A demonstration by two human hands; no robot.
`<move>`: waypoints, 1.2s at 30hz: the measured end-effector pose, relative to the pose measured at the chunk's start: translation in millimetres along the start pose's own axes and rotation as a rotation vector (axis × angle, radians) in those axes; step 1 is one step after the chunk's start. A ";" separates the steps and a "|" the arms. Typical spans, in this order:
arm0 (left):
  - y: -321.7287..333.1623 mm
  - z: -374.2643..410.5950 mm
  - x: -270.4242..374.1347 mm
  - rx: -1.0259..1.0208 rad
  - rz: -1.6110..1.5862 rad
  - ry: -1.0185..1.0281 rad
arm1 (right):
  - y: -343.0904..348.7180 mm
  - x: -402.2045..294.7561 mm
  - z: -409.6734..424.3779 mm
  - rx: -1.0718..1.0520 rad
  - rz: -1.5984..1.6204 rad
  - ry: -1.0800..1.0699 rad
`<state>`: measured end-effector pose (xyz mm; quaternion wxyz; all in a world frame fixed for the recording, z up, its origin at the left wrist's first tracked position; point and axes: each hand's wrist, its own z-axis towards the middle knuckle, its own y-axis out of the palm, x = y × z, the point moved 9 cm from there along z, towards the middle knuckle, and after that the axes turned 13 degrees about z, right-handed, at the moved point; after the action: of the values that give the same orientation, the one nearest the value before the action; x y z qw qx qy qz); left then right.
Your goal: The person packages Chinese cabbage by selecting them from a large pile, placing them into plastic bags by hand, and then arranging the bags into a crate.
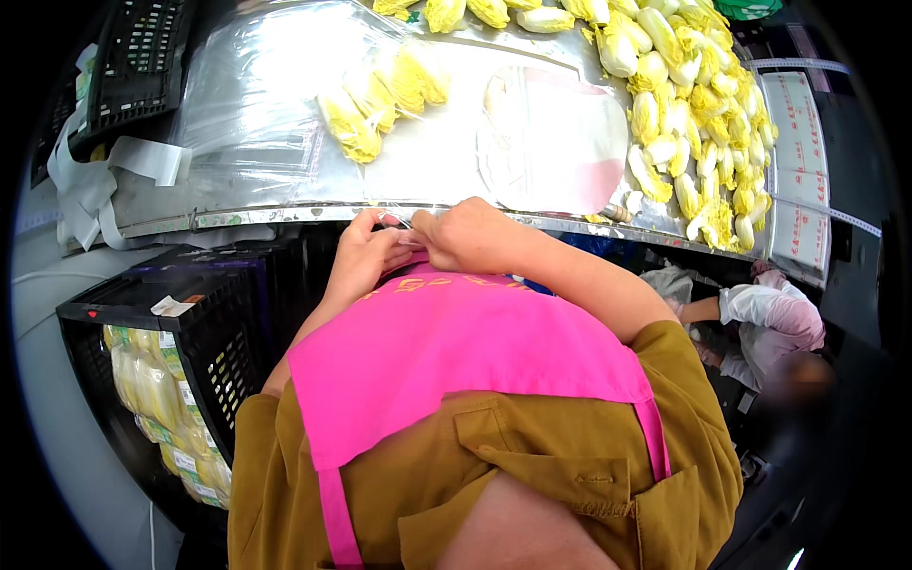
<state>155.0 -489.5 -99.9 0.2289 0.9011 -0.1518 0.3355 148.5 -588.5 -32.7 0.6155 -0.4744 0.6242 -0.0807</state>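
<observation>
My left hand and my right hand are close together at the near edge of the metal table, just above the pink apron. Between their fingers is a small piece of clear plastic, apparently film or a bag; its full shape is hidden. Beyond my hands, several small yellow napa cabbages lie side by side, next to sheets of clear plastic film. To the right of them, a round-ended whitish board lies under what looks like clear plastic. A big heap of napa cabbages covers the table's right part.
A black plastic crate stands at the far left, near pale curled strips. Below left, another black crate holds bagged cabbages. A short-handled tool lies at the table's edge. Another person bends over at the right.
</observation>
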 end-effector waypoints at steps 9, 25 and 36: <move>-9.7 -14.9 7.7 -0.137 0.204 0.011 | 140.5 192.3 -284.8 -0.845 -0.220 0.741; -24.0 -11.2 77.1 0.819 1.383 1.064 | -135.8 168.6 -96.6 0.313 0.349 0.715; -13.0 -13.3 85.3 0.737 1.501 1.048 | -126.4 106.0 11.9 0.461 -0.095 -0.391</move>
<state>215.6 -481.9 -37.5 -0.3002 0.3232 -0.4496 0.7768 242.9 -723.9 -22.3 0.8108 -0.3575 0.4364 -0.1561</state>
